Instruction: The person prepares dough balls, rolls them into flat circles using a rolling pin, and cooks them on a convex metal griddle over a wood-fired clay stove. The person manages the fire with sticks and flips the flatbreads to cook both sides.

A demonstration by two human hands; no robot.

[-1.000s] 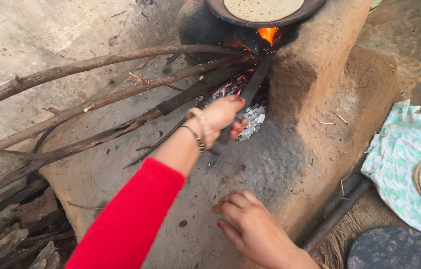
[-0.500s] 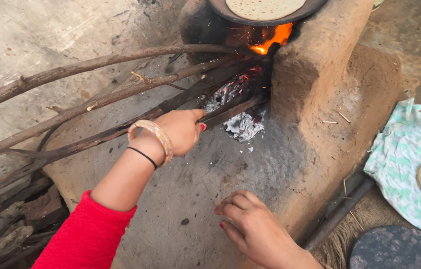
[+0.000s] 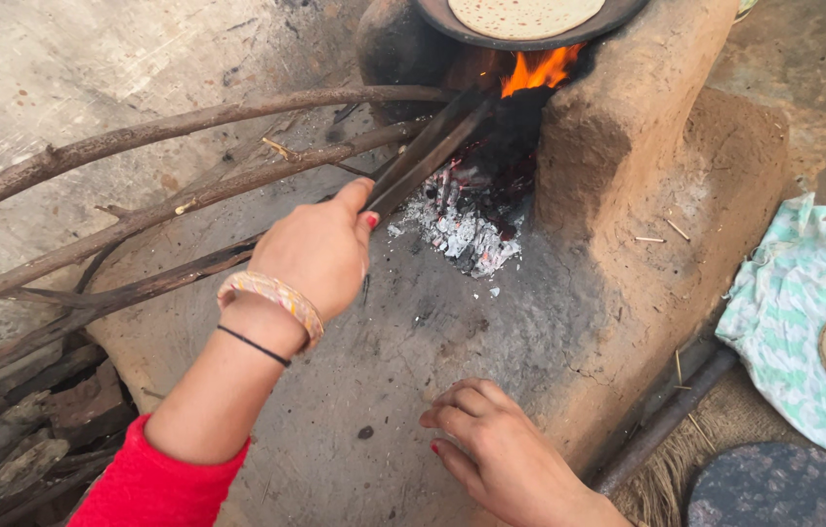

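Firewood stick (image 3: 423, 156) is lying half in the clay stove (image 3: 628, 195) mouth, left hand (image 3: 320, 249) fingers gripping its outer end. Right hand (image 3: 501, 454) is resting spread on the hearth; gripping far from flames (image 3: 540, 70) is looking wise.

Left hand (image 3: 320, 249) extended, grip closed; right hand (image 3: 506, 454) palm-down, fingers spread

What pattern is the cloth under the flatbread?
Cloth: white with pale green checks, head view.

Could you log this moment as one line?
left hand: grips stick | right hand: flat on clay stove | fire lit
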